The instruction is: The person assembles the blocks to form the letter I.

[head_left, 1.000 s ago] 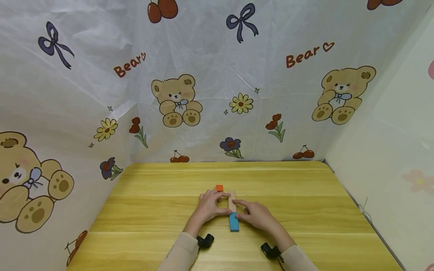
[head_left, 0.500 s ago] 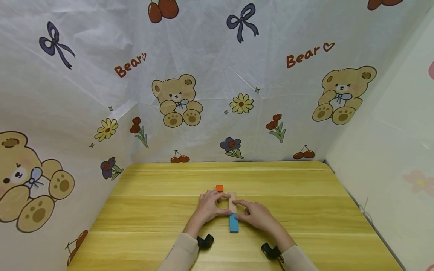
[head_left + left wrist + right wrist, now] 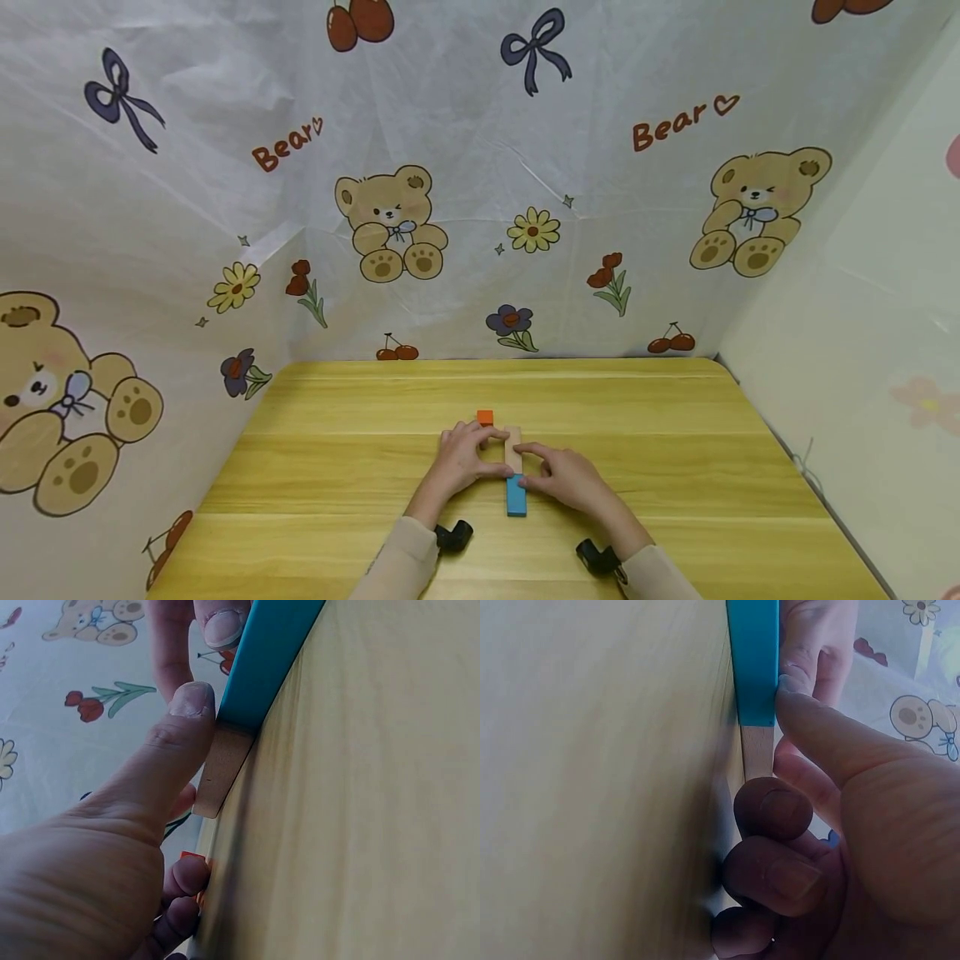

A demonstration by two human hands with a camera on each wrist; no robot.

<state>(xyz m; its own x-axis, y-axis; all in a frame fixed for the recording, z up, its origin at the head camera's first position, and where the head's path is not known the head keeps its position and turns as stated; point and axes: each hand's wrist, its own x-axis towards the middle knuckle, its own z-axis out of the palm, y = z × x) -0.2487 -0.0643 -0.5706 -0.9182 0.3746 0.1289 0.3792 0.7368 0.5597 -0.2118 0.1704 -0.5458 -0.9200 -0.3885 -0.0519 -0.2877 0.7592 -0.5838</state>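
Observation:
A plain wooden block (image 3: 513,457) and a blue block (image 3: 517,497) lie end to end on the table, the blue one nearer the person. Along their left side, the left hand (image 3: 459,455) holds the plain block between thumb and index finger; its thumb rests by the seam, beside the blue block (image 3: 271,664) in the left wrist view. From the right, the right hand (image 3: 570,477) touches the plain block with its index finger, and its thumb presses the blue block (image 3: 754,667). An orange block (image 3: 485,417) stands just beyond the left hand's fingers, partly hidden by them.
The yellow wood-grain table (image 3: 660,433) runs back to a white sheet (image 3: 465,125) printed with bears and flowers. A pale wall (image 3: 862,333) stands to the right. Each wrist wears a black camera, such as the left wrist's camera (image 3: 454,536).
The plain and blue blocks have shifted very slightly toward the person. Both hands keep nearly the same place and pose, and the orange block stays where it was.

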